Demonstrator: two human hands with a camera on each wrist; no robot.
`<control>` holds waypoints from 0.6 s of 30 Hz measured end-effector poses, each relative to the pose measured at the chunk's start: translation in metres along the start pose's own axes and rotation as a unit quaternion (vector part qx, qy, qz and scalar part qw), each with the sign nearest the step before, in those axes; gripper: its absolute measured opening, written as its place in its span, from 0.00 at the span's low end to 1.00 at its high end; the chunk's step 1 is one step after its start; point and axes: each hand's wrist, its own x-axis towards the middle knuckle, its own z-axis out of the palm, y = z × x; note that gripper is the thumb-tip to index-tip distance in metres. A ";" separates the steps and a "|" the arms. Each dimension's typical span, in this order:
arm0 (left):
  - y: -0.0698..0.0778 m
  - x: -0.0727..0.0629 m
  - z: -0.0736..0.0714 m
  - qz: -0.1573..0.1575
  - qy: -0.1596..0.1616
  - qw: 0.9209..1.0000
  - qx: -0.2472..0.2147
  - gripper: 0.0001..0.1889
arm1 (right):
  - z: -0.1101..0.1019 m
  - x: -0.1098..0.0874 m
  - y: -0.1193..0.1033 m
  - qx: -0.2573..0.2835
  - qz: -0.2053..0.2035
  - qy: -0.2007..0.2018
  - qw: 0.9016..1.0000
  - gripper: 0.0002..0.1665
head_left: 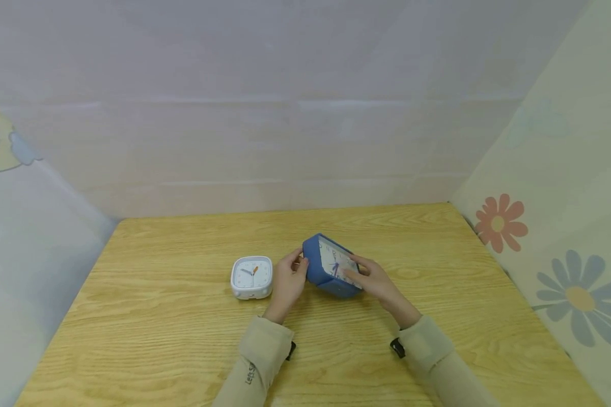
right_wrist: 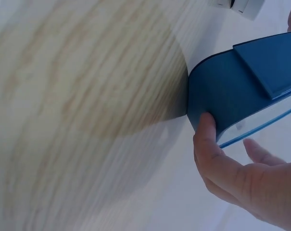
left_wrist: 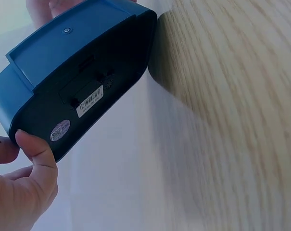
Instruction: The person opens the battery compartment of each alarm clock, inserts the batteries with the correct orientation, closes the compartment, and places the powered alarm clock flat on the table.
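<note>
Both hands hold a blue alarm clock (head_left: 314, 261), tilted, with its pale face turned up. At its left end the left hand (head_left: 289, 282) pinches the edge; in the left wrist view, the thumb and fingers of that hand (left_wrist: 27, 185) grip a corner by the black back (left_wrist: 94, 82), which bears a barcode sticker (left_wrist: 90, 101). The right hand (head_left: 382, 284) grips the other end, with a digit over the face. The right wrist view shows a fingertip of that hand (right_wrist: 251, 178) on the blue side, and the clock's lower corner right at the tabletop.
A small white alarm clock (head_left: 252, 273) stands just left of the left hand, face up. The wooden table (head_left: 173, 328) runs back to a pale curtain (head_left: 285, 141). Flower-printed cloth (head_left: 550, 226) hangs along the right side.
</note>
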 end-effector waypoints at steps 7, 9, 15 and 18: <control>-0.007 -0.001 0.001 0.019 0.001 1.000 0.022 0.16 | -0.006 0.002 0.006 -0.011 0.030 0.036 0.999 0.29; -0.008 -0.001 0.001 0.019 0.002 0.999 0.031 0.15 | -0.007 0.003 0.008 -0.006 0.033 0.032 0.999 0.27; -0.009 -0.003 0.001 0.013 -0.002 0.999 0.049 0.15 | -0.009 0.005 0.011 -0.039 0.024 0.040 0.998 0.26; -0.011 -0.004 0.001 0.009 -0.009 0.998 0.069 0.15 | -0.010 0.006 0.014 -0.074 0.016 0.054 0.996 0.26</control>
